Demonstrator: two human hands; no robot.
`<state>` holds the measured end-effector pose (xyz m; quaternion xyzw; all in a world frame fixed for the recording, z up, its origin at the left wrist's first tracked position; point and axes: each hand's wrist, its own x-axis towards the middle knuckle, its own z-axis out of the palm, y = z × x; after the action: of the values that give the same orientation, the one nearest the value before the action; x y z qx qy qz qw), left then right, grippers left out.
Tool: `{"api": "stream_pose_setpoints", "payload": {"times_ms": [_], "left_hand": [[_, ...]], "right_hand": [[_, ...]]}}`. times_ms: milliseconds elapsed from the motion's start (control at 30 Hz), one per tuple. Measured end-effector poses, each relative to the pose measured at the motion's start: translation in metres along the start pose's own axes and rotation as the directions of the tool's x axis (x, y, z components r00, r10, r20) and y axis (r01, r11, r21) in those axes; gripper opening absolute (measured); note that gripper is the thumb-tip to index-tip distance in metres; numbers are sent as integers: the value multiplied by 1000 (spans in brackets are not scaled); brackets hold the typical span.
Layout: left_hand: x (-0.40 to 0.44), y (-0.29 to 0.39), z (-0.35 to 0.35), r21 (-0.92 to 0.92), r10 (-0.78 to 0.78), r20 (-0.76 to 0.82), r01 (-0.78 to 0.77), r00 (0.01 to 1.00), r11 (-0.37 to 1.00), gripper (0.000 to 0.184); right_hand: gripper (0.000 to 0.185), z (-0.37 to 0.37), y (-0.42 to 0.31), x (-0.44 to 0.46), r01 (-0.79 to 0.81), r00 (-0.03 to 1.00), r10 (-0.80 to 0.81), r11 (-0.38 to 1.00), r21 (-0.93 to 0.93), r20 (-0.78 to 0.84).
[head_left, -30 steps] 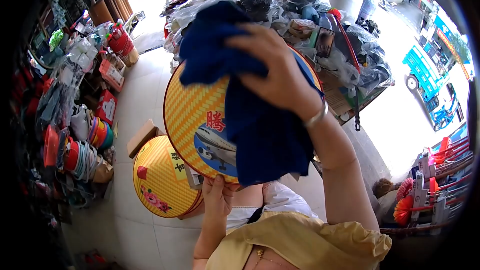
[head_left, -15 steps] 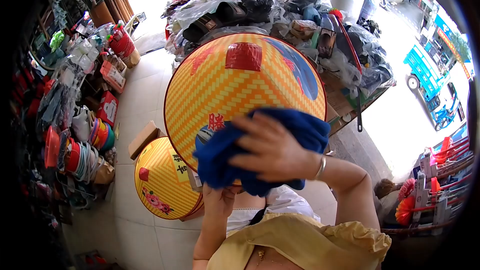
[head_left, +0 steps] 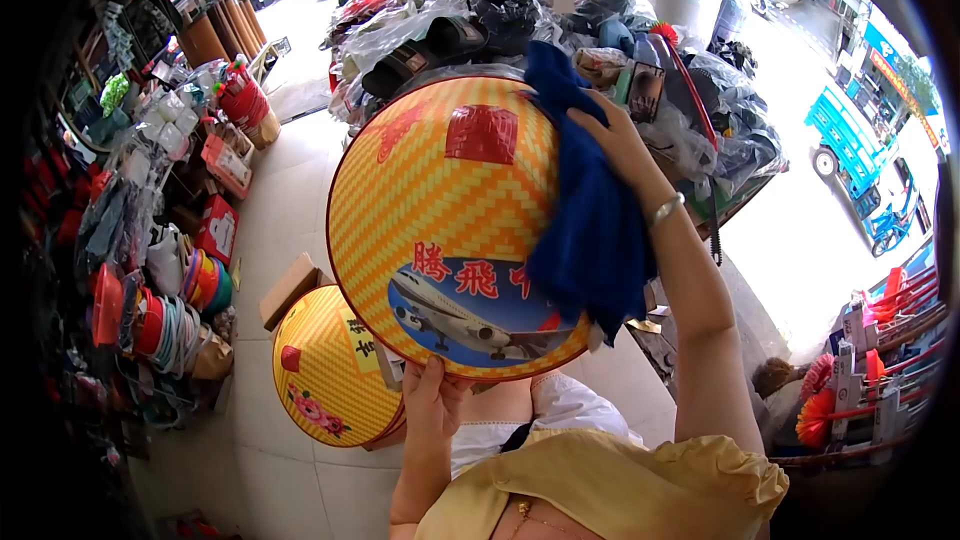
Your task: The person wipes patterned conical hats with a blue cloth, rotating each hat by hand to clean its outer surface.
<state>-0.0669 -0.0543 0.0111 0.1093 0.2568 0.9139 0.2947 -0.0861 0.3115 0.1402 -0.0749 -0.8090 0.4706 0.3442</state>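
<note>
A round yellow and orange woven-pattern hat (head_left: 430, 180) with a red rim, red characters and an airplane picture faces me. My left hand (head_left: 434, 398) pinches its bottom rim, thumb in front. My right hand (head_left: 622, 148) presses a dark blue cloth (head_left: 590, 240) on the hat's right side; the cloth hangs down over the edge and covers part of the picture. A second yellow hat (head_left: 335, 370) with pink flowers lies lower left, on a cardboard box (head_left: 290, 290).
Bagged goods (head_left: 700, 80) are heaped on a stand beyond the hat. Shelved wares (head_left: 165, 310) line the left side. Red-tipped tools (head_left: 870, 370) stand at the right. A blue three-wheeled cart (head_left: 848, 140) is outside.
My right hand and the blue cloth have moved from the hat's lower part up to its right side, uncovering the airplane picture. My left hand stays at the bottom rim.
</note>
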Motion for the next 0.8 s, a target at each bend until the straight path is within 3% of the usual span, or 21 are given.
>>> {"api": "stream_pose_setpoints", "payload": {"times_ms": [33,67,100,133,200,300,333,367,467,533,633,667,733,800], "left_hand": [[0,0,1,38,-9,-27,10,1000,999,37],[0,1,1,76,-18,-56,22,998,997,37],[1,1,4,78,-20,-58,25,998,997,37],[2,0,9,84,11,-72,-5,997,996,37],[1,0,9,93,41,-89,-32,995,995,37],[-1,3,2,71,54,-78,-48,996,996,36],[-3,3,0,54,47,-81,-43,996,998,36],[-3,3,-1,37,38,-80,-35,996,999,35],[-2,1,-1,-10,35,-43,-36,998,999,35],[0,2,-1,-37,27,-5,-27,1000,999,35],[3,0,-3,-85,12,43,-8,999,996,37],[4,-1,-4,-107,-3,58,10,998,994,38],[0,-1,4,-87,18,47,-14,999,996,38],[-2,0,10,-68,31,29,-29,999,997,39]], "right_hand": [[50,5,-24,-12,78,997,-78,994,-75,7],[52,13,-51,-24,103,993,-102,994,-21,56],[52,21,-67,-31,295,955,-286,947,-132,79],[50,30,-90,-34,448,893,-438,888,-107,102],[45,39,-100,-21,536,844,-505,810,-239,181],[38,37,-70,22,277,926,-279,960,43,254],[38,32,-55,36,218,933,-221,975,43,283],[35,29,-29,49,200,951,-218,975,99,221],[38,-1,52,67,106,972,-95,994,-41,214],[40,-18,91,64,-175,976,185,980,-96,112],[44,-22,116,54,-178,984,178,984,-1,3],[44,-20,102,45,-175,985,175,985,-1,6],[48,-10,40,18,-24,1000,23,986,-162,-9],[50,0,6,-10,34,999,-34,995,-99,-1]]}}
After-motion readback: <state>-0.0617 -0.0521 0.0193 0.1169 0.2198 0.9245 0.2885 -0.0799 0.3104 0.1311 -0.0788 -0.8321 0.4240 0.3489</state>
